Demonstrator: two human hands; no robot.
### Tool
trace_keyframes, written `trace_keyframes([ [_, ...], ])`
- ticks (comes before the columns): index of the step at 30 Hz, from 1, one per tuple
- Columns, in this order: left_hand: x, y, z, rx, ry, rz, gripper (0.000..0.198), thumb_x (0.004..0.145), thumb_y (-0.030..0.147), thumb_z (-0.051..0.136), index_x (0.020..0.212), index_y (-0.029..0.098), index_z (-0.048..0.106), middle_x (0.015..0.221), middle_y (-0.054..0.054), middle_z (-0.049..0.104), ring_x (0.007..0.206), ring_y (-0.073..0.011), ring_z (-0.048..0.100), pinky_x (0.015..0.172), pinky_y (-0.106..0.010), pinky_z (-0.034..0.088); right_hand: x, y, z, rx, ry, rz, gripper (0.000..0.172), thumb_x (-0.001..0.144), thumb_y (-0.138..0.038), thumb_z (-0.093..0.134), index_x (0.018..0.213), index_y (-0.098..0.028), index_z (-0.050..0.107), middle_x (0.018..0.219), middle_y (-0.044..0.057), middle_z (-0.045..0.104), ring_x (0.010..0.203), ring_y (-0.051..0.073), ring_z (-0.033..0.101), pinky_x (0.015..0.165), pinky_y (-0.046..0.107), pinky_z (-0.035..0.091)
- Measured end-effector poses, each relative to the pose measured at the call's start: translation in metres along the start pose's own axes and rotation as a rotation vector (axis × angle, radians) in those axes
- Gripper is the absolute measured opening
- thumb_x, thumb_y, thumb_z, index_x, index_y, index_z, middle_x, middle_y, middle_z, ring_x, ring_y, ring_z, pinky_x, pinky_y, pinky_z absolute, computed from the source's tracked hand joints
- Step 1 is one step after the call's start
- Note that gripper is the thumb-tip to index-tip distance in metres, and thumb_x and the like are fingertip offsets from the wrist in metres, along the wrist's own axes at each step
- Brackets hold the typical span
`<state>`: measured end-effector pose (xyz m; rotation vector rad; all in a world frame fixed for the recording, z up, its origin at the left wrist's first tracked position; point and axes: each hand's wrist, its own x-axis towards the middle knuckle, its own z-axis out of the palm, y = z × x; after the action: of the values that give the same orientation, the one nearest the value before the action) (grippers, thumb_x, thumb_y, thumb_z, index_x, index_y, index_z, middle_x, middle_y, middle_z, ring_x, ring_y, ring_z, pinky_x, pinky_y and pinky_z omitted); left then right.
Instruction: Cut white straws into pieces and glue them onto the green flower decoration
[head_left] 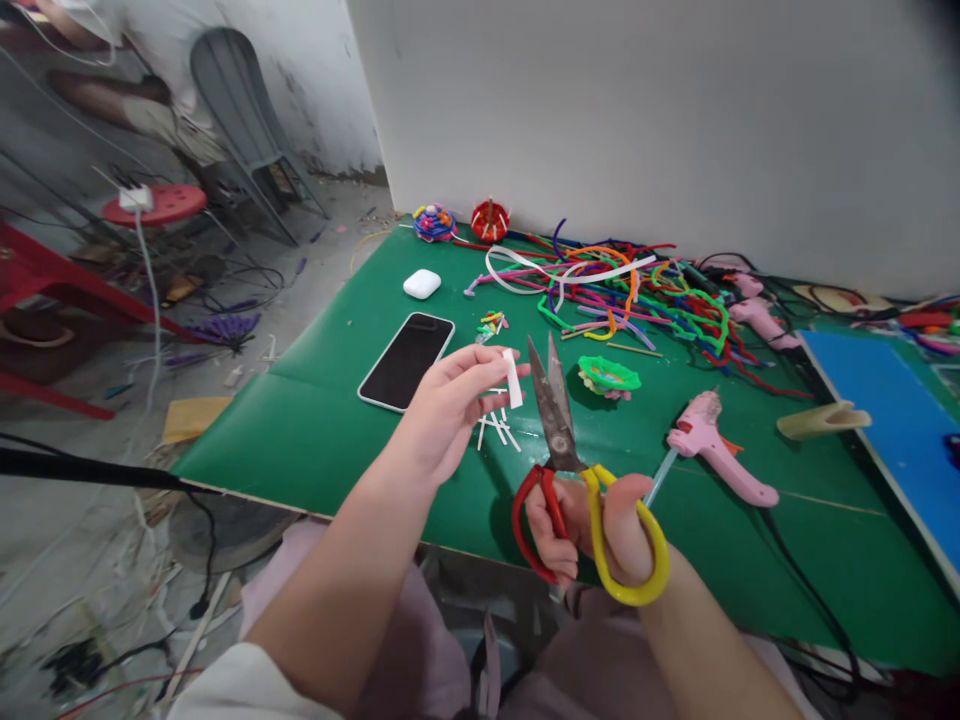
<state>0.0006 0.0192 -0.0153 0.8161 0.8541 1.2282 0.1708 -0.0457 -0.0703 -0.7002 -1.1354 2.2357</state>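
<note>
My left hand (457,400) pinches a short white strip (513,378) between thumb and fingers, above the table. In my right hand (592,525) is a pair of scissors (560,440) with one red and one yellow handle; fingers and thumb pass through the loops. The blades point away from me, slightly apart, just right of the strip and not touching it. Several thin white slivers (495,425) lie on the table below my left hand. Beyond them sits a small heap of coloured bits (491,325). A green fuzzy piece (609,375) lies right of the blade tips.
On the green table (315,400) are a phone (409,362), a white earbud case (421,284), tangled pipe cleaners (622,285), a pink glue gun (712,445) with a cord, and a bamboo tube (821,420). A blue board (892,400) lies right. Another person (161,120) sits back left.
</note>
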Motion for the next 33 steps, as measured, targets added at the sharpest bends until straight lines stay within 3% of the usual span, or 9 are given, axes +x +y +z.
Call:
trace_keyframes([
  [3,0.0,-0.001,0.0,-0.054,-0.087,-0.096,0.017,0.072,0.021,0.065,0.062,0.014,0.053,0.097,-0.003,0.059,0.083,-0.0119,0.06,0.067,-0.027,0.054,-0.003,-0.005,0.001,0.045,-0.044,0.034,0.085,0.048,-0.093,0.01,0.075,-0.02,0.044,0.05,-0.006,0.034,0.042,0.009,0.036,0.042,0.026,0.042],
  [9,0.001,-0.004,0.0,-0.071,-0.178,-0.109,0.023,0.073,0.02,0.065,0.057,0.015,0.048,0.076,0.001,0.058,0.062,-0.0049,0.055,0.062,-0.02,0.052,-0.003,-0.008,0.0,0.051,-0.053,0.065,0.085,0.049,-0.092,0.004,0.072,-0.021,0.043,0.049,-0.007,0.032,0.04,0.009,0.033,0.039,0.026,0.039],
  [16,0.003,-0.003,0.0,-0.05,-0.076,-0.074,0.024,0.069,0.022,0.068,0.057,0.014,0.049,0.066,0.003,0.057,0.06,-0.0055,0.056,0.057,-0.017,0.049,0.001,-0.001,-0.005,0.074,-0.056,0.049,0.084,0.05,-0.093,0.008,0.071,-0.02,0.044,0.045,-0.008,0.031,0.037,0.008,0.033,0.038,0.026,0.039],
  [26,0.006,-0.004,-0.007,0.19,0.048,0.014,0.021,0.07,0.026,0.067,0.06,0.015,0.053,0.088,-0.004,0.067,0.084,-0.0135,0.062,0.071,-0.024,0.047,0.003,0.002,-0.009,0.088,-0.031,-0.022,0.085,0.05,-0.092,0.006,0.072,-0.019,0.042,0.045,-0.009,0.031,0.035,0.007,0.031,0.036,0.024,0.039],
  [29,0.008,-0.008,-0.006,0.33,0.103,0.073,0.017,0.069,0.025,0.067,0.061,0.015,0.056,0.097,-0.005,0.064,0.094,-0.015,0.058,0.076,-0.025,0.044,0.002,0.002,-0.01,0.02,-0.016,-0.031,0.085,0.049,-0.093,0.005,0.072,-0.019,0.042,0.046,-0.008,0.031,0.036,0.008,0.031,0.037,0.024,0.039],
  [33,0.007,-0.009,-0.004,0.358,0.175,0.167,0.016,0.068,0.026,0.068,0.062,0.016,0.057,0.101,-0.004,0.06,0.09,-0.0146,0.057,0.077,-0.026,0.043,0.0,0.001,-0.011,-0.154,0.059,-0.067,0.083,0.05,-0.093,0.013,0.077,-0.02,0.042,0.048,-0.008,0.032,0.04,0.008,0.032,0.04,0.025,0.04],
])
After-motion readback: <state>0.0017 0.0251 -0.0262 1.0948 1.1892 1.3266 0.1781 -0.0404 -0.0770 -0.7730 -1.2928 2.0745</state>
